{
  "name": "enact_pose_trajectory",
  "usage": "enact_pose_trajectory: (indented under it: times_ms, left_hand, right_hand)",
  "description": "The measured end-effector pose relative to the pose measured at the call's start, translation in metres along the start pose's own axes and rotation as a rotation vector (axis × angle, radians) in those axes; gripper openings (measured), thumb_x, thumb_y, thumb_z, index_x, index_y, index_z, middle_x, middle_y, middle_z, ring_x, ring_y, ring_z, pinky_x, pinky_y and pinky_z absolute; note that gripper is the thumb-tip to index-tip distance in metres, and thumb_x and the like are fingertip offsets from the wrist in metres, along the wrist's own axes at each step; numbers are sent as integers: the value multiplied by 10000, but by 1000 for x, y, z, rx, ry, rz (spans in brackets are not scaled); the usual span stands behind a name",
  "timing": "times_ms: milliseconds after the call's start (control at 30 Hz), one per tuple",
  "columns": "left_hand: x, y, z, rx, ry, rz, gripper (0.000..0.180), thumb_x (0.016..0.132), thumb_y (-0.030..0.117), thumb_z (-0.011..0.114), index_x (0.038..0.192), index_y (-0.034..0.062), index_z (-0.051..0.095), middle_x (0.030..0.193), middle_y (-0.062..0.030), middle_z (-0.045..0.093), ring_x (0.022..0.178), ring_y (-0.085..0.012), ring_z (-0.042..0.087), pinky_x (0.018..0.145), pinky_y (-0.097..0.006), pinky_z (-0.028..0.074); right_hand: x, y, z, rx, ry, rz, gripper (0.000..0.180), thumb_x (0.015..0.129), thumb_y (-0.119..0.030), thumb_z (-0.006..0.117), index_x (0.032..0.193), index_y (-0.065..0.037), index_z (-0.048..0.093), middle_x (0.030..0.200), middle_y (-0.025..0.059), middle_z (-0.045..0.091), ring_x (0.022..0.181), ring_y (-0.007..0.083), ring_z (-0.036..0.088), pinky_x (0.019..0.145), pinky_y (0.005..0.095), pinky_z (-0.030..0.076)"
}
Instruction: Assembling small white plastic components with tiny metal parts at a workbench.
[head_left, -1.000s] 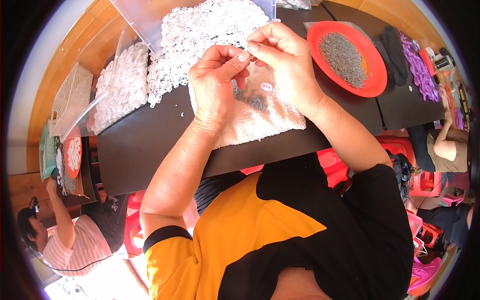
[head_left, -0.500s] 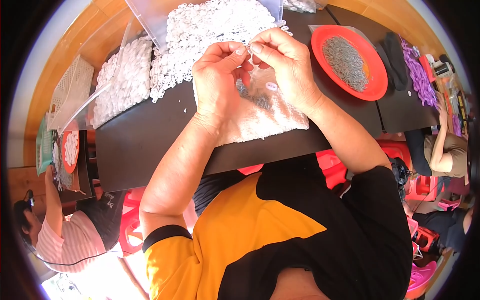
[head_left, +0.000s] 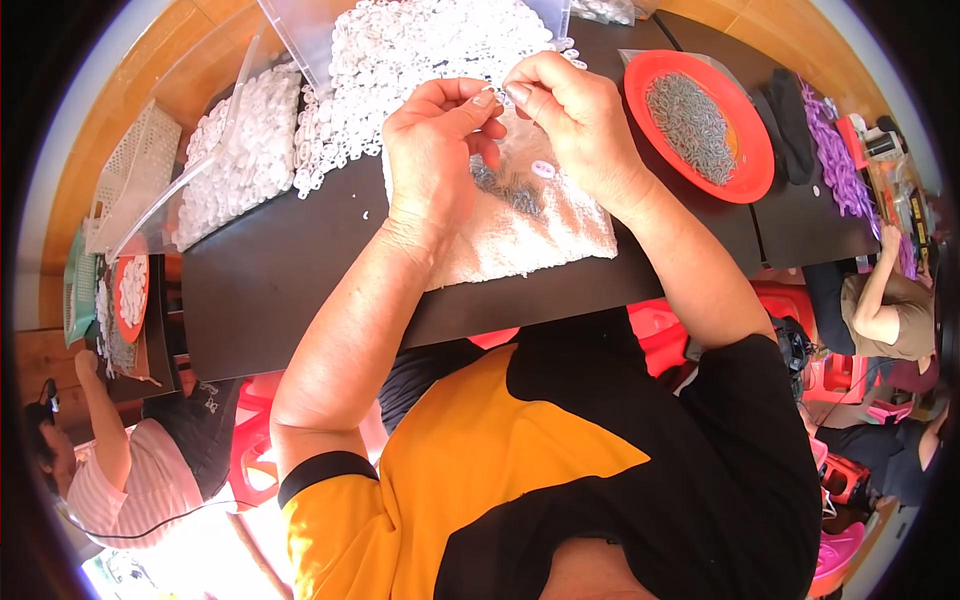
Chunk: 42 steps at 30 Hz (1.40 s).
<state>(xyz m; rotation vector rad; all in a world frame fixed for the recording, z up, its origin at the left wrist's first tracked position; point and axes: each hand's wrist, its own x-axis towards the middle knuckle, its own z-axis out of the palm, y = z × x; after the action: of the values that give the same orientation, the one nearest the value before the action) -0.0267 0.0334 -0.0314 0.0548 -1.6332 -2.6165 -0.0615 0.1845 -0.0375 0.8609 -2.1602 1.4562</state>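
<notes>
Left hand [head_left: 440, 135] and right hand [head_left: 570, 120] raised, fingertips nearly meeting above the far part of the cloth. Thumb and forefinger brought in close on each; whether anything is pinched there, cannot tell: too small, partly hidden by fingers. Clock taken from the fingertips, 12 being the far side of the table.

At 5 o'clock, white oval piece [head_left: 543, 169], lying on the cloth near the right palm, clear of the fingertips. Just short of 6, loose grey pieces [head_left: 520, 197], also on the pale cloth [head_left: 500, 250]. From 10 to 11, broad heap of white links [head_left: 400, 50]. At 3, red plate [head_left: 752, 170] bearing small grey parts [head_left: 690, 125]. Farther out, just past 3, purple chain [head_left: 842, 165]. At 9, packed white pieces [head_left: 240, 150]. Dark table [head_left: 290, 290] beneath.
</notes>
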Motion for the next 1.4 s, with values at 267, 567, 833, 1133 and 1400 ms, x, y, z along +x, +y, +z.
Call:
enact_pose_trajectory:
  times_ms: [267, 567, 833, 1133, 1400]
  left_hand:
    - [0, -1, -1, 10, 17, -10, 107, 896, 41, 626, 950, -49, 602, 816, -99, 632, 637, -147, 584, 496, -262, 452]
    - [-1, -2, -1, 9, 22, -4, 107, 897, 47, 631, 940, -47, 605, 791, -95, 631, 603, -139, 569, 484, -261, 446]
    - [-5, -4, 1, 66, 65, 14, 79, 891, 27, 624, 916, -46, 604, 757, -84, 623, 541, -127, 539, 463, -260, 428]
    - [-3, -6, 0, 33, 104, -20, 71, 882, 14, 627, 918, -44, 607, 768, -100, 641, 566, -130, 561, 474, -261, 442]
    - [-2, -2, -1, 82, 51, -60, 140, 888, 17, 628, 995, -72, 610, 827, -124, 649, 662, -164, 614, 520, -260, 460]
  right_hand:
    - [1, -3, 0, -84, -7, -71, 45, 868, -40, 610, 899, -39, 578, 735, 104, 639, 638, 267, 639, 582, 344, 493]
    - [-2, -1, 1, -116, -15, -83, 80, 826, 2, 590, 894, -36, 574, 786, 117, 636, 678, 308, 639, 592, 368, 496]
    - [-7, -5, 10, -87, 9, -59, 86, 819, 21, 568, 885, -33, 576, 778, 119, 635, 665, 300, 631, 588, 369, 489]
    - [-5, -2, 5, -91, -86, 43, 66, 895, 2, 549, 941, 1, 595, 739, 76, 618, 662, 142, 568, 620, 277, 462]
    - [0, 6, -3, -214, -136, -36, 45, 891, -22, 581, 933, -9, 588, 761, 118, 635, 693, 216, 626, 638, 312, 485]
